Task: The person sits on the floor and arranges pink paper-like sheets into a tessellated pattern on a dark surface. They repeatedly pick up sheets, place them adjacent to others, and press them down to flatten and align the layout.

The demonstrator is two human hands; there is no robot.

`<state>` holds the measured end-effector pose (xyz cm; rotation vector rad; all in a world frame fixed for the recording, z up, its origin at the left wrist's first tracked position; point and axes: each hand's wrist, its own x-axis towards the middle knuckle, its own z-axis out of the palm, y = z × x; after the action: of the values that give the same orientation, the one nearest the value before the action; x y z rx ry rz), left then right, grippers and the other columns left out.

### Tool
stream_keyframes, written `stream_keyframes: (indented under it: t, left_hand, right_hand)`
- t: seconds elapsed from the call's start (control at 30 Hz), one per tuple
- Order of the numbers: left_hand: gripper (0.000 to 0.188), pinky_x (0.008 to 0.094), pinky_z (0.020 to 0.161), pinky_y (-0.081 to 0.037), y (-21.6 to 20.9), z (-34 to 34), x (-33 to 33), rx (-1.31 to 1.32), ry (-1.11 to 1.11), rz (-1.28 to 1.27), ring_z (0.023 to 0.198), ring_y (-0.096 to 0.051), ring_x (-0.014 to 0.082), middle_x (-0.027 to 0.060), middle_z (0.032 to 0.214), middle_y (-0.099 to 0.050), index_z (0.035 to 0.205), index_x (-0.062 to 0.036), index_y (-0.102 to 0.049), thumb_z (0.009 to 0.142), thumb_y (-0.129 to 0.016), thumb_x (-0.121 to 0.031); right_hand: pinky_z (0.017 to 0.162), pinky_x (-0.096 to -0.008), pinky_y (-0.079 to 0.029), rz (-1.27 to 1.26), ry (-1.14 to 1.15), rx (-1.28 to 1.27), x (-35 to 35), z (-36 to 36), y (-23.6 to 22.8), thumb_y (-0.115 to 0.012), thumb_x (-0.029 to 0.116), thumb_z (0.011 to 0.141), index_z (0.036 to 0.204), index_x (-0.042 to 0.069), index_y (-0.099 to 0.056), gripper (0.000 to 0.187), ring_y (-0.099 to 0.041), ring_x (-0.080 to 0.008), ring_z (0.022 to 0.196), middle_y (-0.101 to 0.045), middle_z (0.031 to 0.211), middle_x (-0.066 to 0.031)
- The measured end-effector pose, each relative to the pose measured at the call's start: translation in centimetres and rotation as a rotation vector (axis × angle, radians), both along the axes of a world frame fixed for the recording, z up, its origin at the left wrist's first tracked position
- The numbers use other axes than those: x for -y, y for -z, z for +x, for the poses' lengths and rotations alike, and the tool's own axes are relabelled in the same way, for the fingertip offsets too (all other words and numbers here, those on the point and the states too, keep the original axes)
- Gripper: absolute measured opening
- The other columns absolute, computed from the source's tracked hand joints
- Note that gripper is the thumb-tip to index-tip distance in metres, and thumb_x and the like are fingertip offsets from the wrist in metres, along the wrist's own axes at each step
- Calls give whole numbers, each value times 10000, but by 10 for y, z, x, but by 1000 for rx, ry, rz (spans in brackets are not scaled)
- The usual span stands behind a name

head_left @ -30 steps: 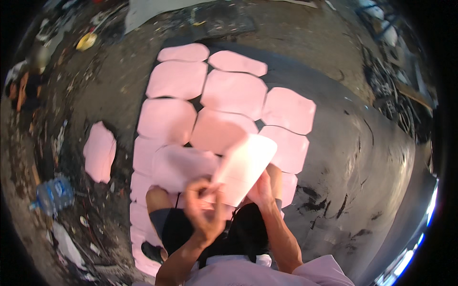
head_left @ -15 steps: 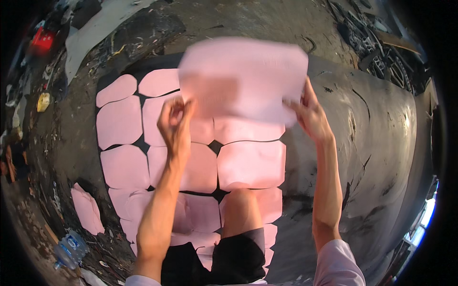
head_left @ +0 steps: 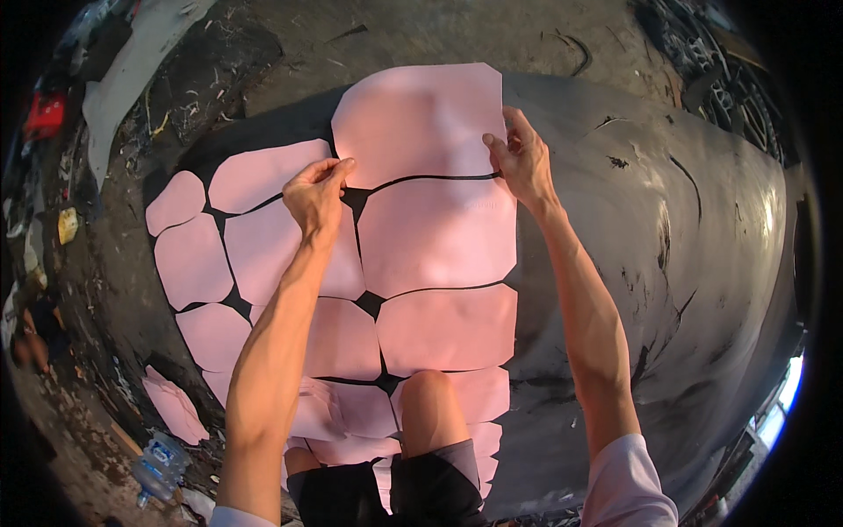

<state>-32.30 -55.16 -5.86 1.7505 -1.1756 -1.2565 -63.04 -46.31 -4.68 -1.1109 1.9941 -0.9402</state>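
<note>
A pink sheet piece point(head_left: 421, 123) with cut corners is at the far right end of rows of similar pieces, just beyond a neighbouring pink piece point(head_left: 439, 228). Its lower left edge is pinched between the thumb and fingers of my left hand point(head_left: 318, 198). On its right edge, my right hand point(head_left: 525, 165) grips with the thumb on top and the fingers at the side. The piece looks almost flat over the black sheet point(head_left: 650, 290); whether it touches all over, I cannot tell. Narrow black gaps show between the pieces.
My bent knee point(head_left: 430, 408) rests over the nearer pink pieces. To the left are a folded pink piece point(head_left: 174, 406) and a clear plastic bottle point(head_left: 160, 465). A red object point(head_left: 44, 116) is at the far left, and dark scrap point(head_left: 724, 101) is heaped at the far right.
The pink piece was raised and blurred; now it has come down beyond the neighbouring piece. My right hand has moved left and away from me with it. The view has shifted slightly.
</note>
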Motion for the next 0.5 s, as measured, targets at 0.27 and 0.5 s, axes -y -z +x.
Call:
stream_keyframes:
  t: [0.27,0.5]
  left_hand:
    - [282,259,651,-551,4,5,3,60,53,25,670,-685,116,58,815,-785,985,51,-832,880,-951,-183]
    - [285,241,654,-524,-2,7,6,124,99,108,684,-660,93,31,833,-767,1017,35,-816,896,-958,-181]
  right_hand:
    - [617,-352,-525,-56,9,8,-3,8,-1,-735,105,1046,1412,29,-636,387,-629,-157,623,-648,785,-76]
    - [646,-354,-536,10,58,-24,2,18,-8,-743,74,1017,1358,-10,-609,376,-654,-171,654,-622,761,-79]
